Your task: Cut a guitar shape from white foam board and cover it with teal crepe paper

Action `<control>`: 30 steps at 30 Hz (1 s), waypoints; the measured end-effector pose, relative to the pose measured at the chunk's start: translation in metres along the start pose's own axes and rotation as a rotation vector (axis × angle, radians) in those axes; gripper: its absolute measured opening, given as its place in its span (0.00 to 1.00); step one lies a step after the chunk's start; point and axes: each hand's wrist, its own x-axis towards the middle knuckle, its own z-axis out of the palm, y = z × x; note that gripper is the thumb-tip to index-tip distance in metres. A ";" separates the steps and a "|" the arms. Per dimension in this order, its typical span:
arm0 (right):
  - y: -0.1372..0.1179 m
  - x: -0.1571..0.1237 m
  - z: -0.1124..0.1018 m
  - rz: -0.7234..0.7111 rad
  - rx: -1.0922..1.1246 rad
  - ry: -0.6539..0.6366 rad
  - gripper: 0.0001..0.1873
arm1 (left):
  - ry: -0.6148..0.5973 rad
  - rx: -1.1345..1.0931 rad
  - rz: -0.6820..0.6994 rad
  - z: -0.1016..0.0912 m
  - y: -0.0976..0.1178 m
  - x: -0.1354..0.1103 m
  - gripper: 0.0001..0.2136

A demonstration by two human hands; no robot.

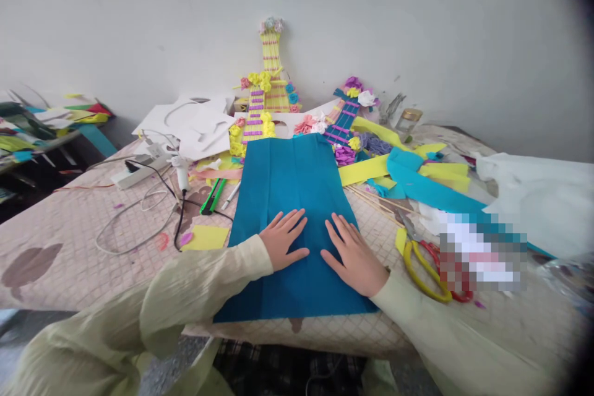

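A large sheet of teal craft paper (297, 179) lies flat before me, with faint lengthwise creases. Its near edge reaches close to the front of the table. My left hand (284, 240) rests palm down on the middle of the sheet, fingers spread. On the sheet's right side lies my right hand (353, 255), also flat with its fingers apart. Neither hand holds anything. The far end of the sheet touches or overlaps the decorated woven pieces behind it; I cannot tell which.
Left of the sheet are a green utility knife (213, 197), a glue gun (181, 173), a power strip (139, 172) and yellow paper (205, 237). Scissors (429, 269), wooden sticks (378, 201) and teal strips (436, 193) lie right. Yellow woven decorations (255, 112) lean at the wall.
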 end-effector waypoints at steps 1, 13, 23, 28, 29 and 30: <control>-0.001 0.000 0.002 0.001 0.003 -0.008 0.34 | -0.004 -0.004 0.000 0.002 0.001 0.003 0.33; -0.005 -0.021 0.003 -0.033 -0.034 0.001 0.35 | 0.104 0.016 0.015 0.024 0.014 -0.010 0.36; -0.019 -0.008 -0.001 -0.098 0.002 0.049 0.32 | 0.160 0.016 0.019 0.028 0.023 -0.011 0.35; -0.018 -0.012 0.004 -0.079 -0.011 0.030 0.32 | 0.166 0.027 0.012 0.030 0.025 -0.014 0.35; -0.018 -0.012 0.004 -0.070 -0.014 0.024 0.32 | 0.165 0.028 0.009 0.030 0.025 -0.014 0.35; -0.018 -0.013 0.003 -0.060 -0.017 0.020 0.32 | 0.166 0.028 0.008 0.030 0.025 -0.014 0.35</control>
